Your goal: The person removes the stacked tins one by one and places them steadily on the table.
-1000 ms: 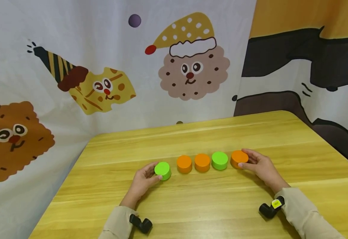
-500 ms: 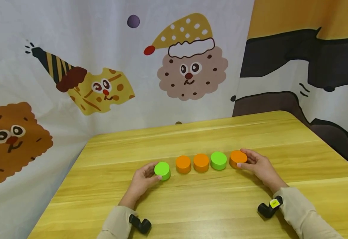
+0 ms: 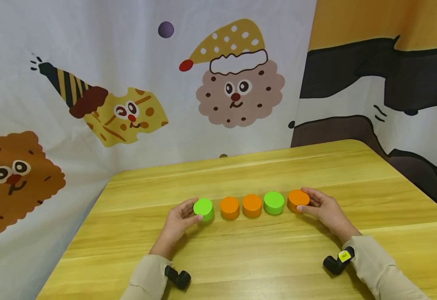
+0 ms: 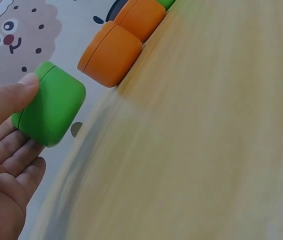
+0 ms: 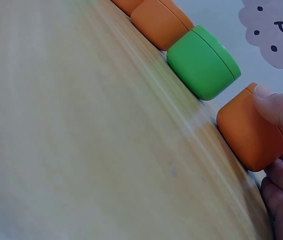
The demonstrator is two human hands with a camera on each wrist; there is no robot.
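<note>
My left hand point(image 3: 177, 221) pinches a green round lidded box point(image 3: 203, 209) between thumb and fingers at the left end of a row. In the left wrist view this green box point(image 4: 51, 107) hangs clear of the tabletop, slightly tilted. At the row's right end my right hand point(image 3: 327, 210) grips an orange round lidded box point(image 3: 298, 201) by its side, thumb in front; the box sits on the table in the right wrist view. Between the hands stand two orange boxes point(image 3: 229, 208) and another green box point(image 3: 273, 203), each with a lid seam near its top.
The wood-grain table point(image 3: 241, 262) carries the row across its middle. Behind it hangs a white curtain point(image 3: 181, 141) printed with cartoon biscuits, reaching down to the table's back edge. Small black cameras point(image 3: 178, 278) sit on both beige sleeves.
My left hand has raised the green box slightly off the table. The right hand and the other boxes keep their places; the whole head view has shifted a little.
</note>
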